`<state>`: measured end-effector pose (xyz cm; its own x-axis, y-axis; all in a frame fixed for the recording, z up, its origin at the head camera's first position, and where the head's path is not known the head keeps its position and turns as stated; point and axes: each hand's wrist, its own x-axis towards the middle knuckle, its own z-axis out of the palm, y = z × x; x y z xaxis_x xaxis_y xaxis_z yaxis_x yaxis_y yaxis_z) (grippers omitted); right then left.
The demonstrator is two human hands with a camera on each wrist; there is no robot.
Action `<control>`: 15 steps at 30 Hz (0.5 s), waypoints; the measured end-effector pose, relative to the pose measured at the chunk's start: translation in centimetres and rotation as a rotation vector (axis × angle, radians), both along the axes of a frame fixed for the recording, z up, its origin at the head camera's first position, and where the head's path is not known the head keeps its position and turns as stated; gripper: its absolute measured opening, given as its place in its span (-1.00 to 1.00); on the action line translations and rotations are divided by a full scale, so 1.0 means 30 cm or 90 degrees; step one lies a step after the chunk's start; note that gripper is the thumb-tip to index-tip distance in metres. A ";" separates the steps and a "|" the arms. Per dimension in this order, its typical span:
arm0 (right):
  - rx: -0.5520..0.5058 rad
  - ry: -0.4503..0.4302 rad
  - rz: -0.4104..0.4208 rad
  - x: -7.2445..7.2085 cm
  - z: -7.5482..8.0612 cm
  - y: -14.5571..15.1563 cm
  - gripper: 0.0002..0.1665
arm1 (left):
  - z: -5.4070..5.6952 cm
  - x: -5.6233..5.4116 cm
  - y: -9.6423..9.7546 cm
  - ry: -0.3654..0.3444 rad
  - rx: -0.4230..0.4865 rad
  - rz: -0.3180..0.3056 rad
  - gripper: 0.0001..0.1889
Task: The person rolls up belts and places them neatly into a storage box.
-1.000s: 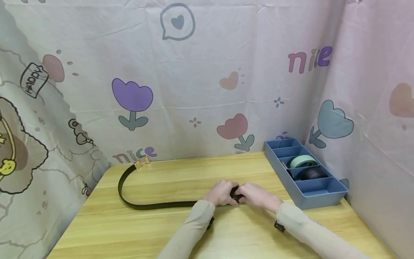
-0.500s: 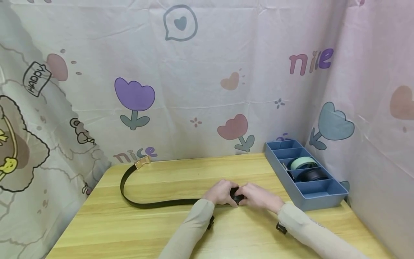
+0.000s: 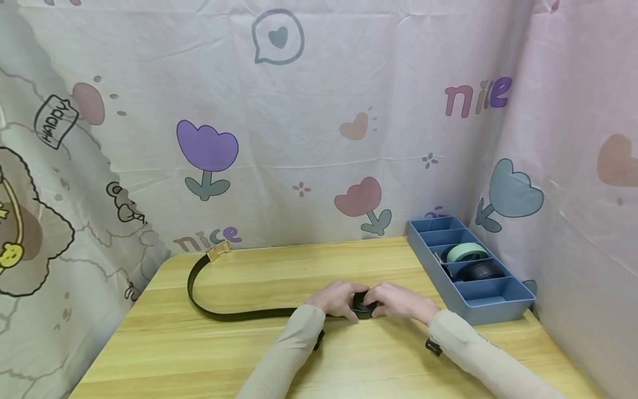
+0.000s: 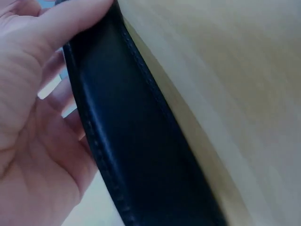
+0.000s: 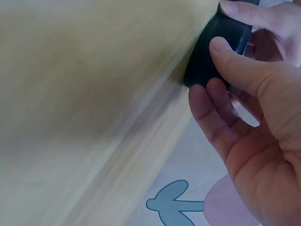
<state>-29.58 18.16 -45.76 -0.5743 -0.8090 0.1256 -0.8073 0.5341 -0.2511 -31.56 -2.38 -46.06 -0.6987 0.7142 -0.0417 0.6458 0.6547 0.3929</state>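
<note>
A black leather belt (image 3: pixel 249 316) lies on edge on the wooden table, curving from a gold buckle (image 3: pixel 218 251) at the back left to a tight coil (image 3: pixel 365 312) near the middle. My left hand (image 3: pixel 338 299) holds the coil's left side. In the left wrist view, its thumb lies across the stitched strap (image 4: pixel 127 108), with fingers behind. From the right, my right hand (image 3: pixel 402 302) grips the coil with curled fingers. The right wrist view shows the right thumb pressed on the black outer wrap (image 5: pixel 202 61), fingertips at its lower edge.
A blue divided tray (image 3: pixel 468 310) stands on the right side of the table (image 3: pixel 199 360). It holds a pale green coil (image 3: pixel 466 249) and a black coil (image 3: pixel 480 270). A patterned curtain (image 3: pixel 299 127) hangs behind and along both sides.
My left hand has shifted slightly left and down, and more of the coil's front shows between the hands. The right hand stays nearly in place. The buckle end has hardly moved.
</note>
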 end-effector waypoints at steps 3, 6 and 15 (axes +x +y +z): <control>0.004 -0.010 -0.001 0.002 0.001 -0.002 -0.80 | -0.007 -0.001 0.010 -0.003 0.025 0.007 -0.39; 0.006 -0.011 -0.024 0.012 -0.004 -0.014 -0.80 | -0.015 0.005 0.027 0.028 0.036 0.022 -0.56; -0.028 0.001 -0.062 0.032 -0.012 -0.034 -0.79 | -0.022 0.014 0.040 0.074 0.022 0.070 -0.57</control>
